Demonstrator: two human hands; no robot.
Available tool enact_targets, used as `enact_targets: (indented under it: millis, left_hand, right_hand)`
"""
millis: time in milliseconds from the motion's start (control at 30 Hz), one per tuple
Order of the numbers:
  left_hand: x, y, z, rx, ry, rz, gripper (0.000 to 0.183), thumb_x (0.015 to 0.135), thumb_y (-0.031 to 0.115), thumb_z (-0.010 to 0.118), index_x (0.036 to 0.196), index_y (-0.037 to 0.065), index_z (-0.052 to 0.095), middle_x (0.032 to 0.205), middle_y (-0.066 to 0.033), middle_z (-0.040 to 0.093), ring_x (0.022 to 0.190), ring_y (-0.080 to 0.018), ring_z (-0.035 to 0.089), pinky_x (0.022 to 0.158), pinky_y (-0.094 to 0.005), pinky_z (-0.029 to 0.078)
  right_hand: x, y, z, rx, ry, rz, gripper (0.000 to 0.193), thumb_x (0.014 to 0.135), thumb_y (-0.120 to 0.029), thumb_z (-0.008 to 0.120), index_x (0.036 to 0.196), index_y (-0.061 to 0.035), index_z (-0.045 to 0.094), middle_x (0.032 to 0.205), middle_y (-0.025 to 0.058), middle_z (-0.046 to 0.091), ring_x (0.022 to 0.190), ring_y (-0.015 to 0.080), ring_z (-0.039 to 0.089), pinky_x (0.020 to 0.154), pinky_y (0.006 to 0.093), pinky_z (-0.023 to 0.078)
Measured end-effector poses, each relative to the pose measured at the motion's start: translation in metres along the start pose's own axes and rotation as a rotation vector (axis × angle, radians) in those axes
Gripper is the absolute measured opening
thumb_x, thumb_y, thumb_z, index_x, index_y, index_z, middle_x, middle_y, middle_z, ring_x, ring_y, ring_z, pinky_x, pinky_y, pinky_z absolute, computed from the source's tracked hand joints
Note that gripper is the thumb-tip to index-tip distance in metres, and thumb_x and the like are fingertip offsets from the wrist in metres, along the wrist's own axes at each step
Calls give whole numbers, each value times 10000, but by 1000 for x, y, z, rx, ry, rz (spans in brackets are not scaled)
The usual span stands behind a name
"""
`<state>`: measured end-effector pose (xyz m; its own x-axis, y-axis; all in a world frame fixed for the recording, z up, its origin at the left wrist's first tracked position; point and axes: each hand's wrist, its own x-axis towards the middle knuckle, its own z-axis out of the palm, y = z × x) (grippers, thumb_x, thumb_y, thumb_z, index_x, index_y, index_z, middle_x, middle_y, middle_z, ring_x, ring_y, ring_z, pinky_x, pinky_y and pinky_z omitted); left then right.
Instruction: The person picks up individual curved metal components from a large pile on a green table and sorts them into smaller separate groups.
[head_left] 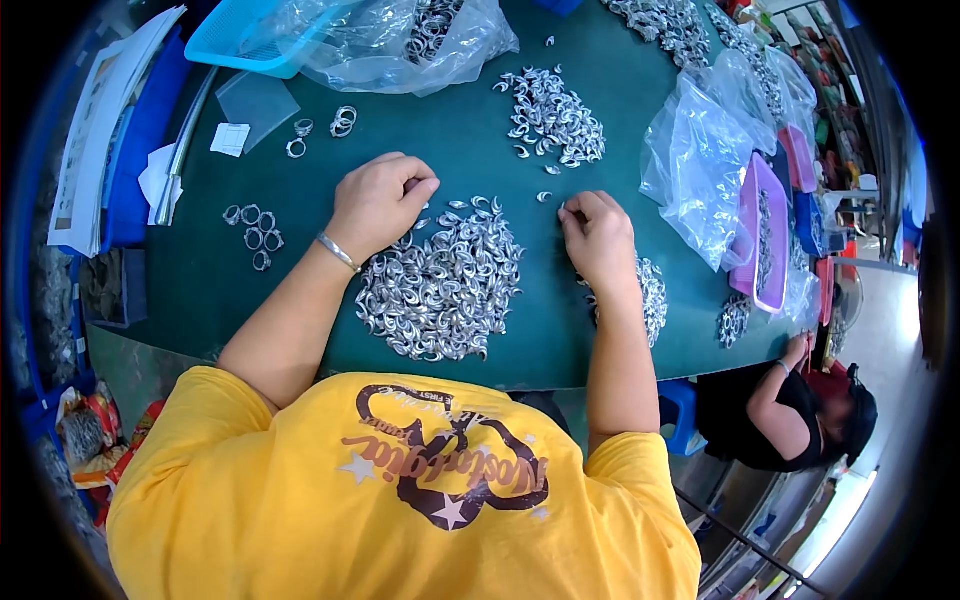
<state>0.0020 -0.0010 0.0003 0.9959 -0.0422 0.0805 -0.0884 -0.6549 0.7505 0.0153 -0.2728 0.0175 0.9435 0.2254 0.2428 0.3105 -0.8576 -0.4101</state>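
Observation:
A large heap of small curved silver metal pieces (440,285) lies on the green table in front of me. At the heap's far left edge is my left hand (380,200), its fingers curled in and the thumb pressed against them. My right hand (600,235) is closed too, thumb against the bent fingers, right of the heap. Whatever either hand holds is hidden. One loose curved piece (543,197) lies just left of my right fingertips, apart from them. Partly behind my right forearm is a smaller pile of curved pieces (651,300).
Farther back sits another pile of curved pieces (555,115). Several metal rings (254,237) lie at the left. A blue basket (235,45) and a clear plastic bag (380,65) stand at the back. Right are a pink tray (747,275) and a seated co-worker (780,410).

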Motion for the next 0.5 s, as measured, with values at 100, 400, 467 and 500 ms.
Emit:
enact_targets:
  millis: [100, 400, 467, 500]
  left_hand:
    - [-1, -3, 0, -5, 3, -8, 131, 841, 236, 647, 818, 116, 692, 785, -45, 629, 716, -251, 634, 619, -365, 486]
    - [0, -3, 1, -1, 19, 31, 117, 847, 195, 660, 845, 83, 690, 784, -55, 624, 694, -226, 618, 613, -328, 469]
    - [-1, -3, 0, -3, -7, 15, 115, 846, 194, 661, 846, 83, 691, 782, -56, 624, 700, -229, 620, 619, -330, 472]
    - [-1, -2, -1, -15, -6, 10, 114, 844, 195, 663, 845, 84, 692, 779, -56, 624, 702, -229, 622, 621, -331, 473]
  right_hand:
    - [-4, -23, -3, 219, -87, 149, 81, 759, -50, 679, 823, -6, 656, 738, 142, 615, 661, 338, 606, 638, 422, 500]
    - [-3, -20, 10, 81, -51, 140, 118, 772, -112, 711, 827, -17, 669, 829, 148, 621, 720, 344, 620, 661, 420, 509]
    - [-5, -20, 15, 85, -33, 129, 123, 762, -121, 713, 816, -21, 666, 838, 140, 617, 737, 342, 622, 670, 424, 510]
    - [-5, -19, 16, 96, -22, 131, 122, 757, -117, 713, 810, -19, 663, 838, 139, 618, 736, 344, 621, 673, 422, 510]
